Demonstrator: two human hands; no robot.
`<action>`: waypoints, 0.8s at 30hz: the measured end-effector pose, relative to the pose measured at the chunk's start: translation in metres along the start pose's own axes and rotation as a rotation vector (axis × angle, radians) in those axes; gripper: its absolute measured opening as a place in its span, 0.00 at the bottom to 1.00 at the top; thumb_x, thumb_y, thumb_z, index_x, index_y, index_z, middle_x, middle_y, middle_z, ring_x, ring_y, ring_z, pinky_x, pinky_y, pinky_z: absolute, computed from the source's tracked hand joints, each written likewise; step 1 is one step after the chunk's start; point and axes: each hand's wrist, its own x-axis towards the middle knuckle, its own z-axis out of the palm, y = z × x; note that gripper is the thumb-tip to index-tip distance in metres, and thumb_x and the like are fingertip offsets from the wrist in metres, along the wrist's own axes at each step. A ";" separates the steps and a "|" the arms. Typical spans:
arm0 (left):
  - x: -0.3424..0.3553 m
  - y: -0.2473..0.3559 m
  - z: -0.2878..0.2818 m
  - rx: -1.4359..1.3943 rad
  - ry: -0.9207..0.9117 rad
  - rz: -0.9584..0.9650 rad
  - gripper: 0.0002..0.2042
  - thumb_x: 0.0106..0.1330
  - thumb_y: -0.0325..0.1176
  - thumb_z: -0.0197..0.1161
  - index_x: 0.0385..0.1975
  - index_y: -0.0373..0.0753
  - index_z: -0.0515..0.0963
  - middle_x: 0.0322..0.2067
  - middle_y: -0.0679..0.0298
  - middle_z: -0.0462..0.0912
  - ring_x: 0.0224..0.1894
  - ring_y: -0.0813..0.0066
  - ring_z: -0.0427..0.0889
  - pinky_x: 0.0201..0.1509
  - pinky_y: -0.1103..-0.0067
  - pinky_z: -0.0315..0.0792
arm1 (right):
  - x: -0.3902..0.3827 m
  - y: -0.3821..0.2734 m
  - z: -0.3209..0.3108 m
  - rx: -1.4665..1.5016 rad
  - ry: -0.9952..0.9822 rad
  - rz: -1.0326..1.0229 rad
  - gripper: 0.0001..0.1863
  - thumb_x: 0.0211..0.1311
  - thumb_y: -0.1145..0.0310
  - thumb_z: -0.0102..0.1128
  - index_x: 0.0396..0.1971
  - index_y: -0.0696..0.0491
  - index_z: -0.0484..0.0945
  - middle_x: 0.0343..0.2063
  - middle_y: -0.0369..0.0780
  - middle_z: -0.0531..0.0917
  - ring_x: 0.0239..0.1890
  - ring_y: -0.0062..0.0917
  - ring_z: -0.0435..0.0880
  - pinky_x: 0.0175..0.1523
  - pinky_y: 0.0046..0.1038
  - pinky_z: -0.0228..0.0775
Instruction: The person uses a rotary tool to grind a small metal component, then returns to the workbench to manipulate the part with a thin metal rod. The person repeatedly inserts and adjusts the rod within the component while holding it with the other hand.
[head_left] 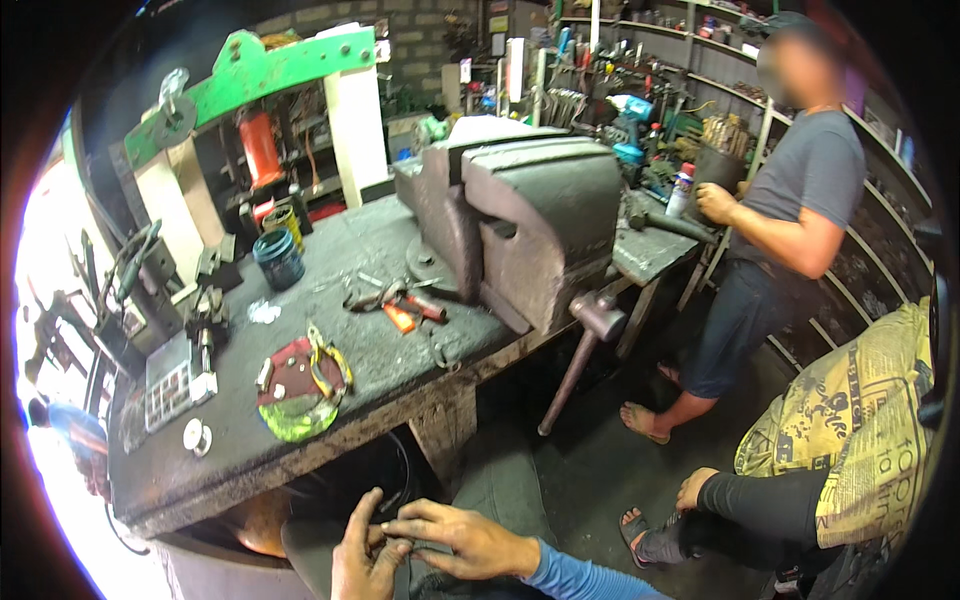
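Low in front of the workbench, my left hand [368, 556] and my right hand [462, 540] meet fingertip to fingertip above my lap. Both are closed in a pinch around something small and dark, mostly hidden by the fingers. A blue sleeve covers my right forearm. On the bench beyond them lies a red and lime-green cloth [300, 418] with yellow-handled pliers [325, 370] resting on it. A white spool [197, 437] stands near the front edge, beside a clear compartment box [168, 385]. Farther back are orange-handled pliers [398, 312].
A big bench vise [540, 220] juts over the bench edge, its handle [568, 385] hanging down. A dark-blue can [278, 260] and a green press frame [250, 75] stand behind. To the right, one person [790, 190] stands; another in a yellow patterned shirt [850, 400] sits close.
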 end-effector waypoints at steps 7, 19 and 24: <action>0.010 -0.026 0.007 -0.157 -0.194 0.075 0.37 0.69 0.20 0.64 0.78 0.38 0.58 0.61 0.56 0.78 0.57 0.72 0.80 0.59 0.76 0.78 | -0.020 0.004 0.016 0.034 0.116 0.100 0.20 0.68 0.68 0.67 0.59 0.50 0.81 0.52 0.42 0.80 0.49 0.39 0.86 0.52 0.36 0.81; 0.054 -0.063 -0.046 -0.511 -0.057 -0.057 0.19 0.79 0.39 0.59 0.61 0.31 0.76 0.39 0.63 0.85 0.35 0.77 0.82 0.41 0.82 0.79 | 0.068 -0.001 0.015 -0.234 0.223 -0.068 0.11 0.66 0.67 0.67 0.44 0.56 0.84 0.41 0.45 0.83 0.43 0.41 0.85 0.47 0.36 0.80; 0.058 -0.055 -0.093 -0.683 -0.074 -0.160 0.18 0.77 0.41 0.63 0.50 0.28 0.81 0.33 0.60 0.86 0.30 0.78 0.81 0.34 0.83 0.73 | 0.134 -0.003 0.012 -0.220 0.016 -0.111 0.11 0.64 0.67 0.68 0.42 0.56 0.84 0.38 0.44 0.82 0.41 0.39 0.85 0.45 0.36 0.79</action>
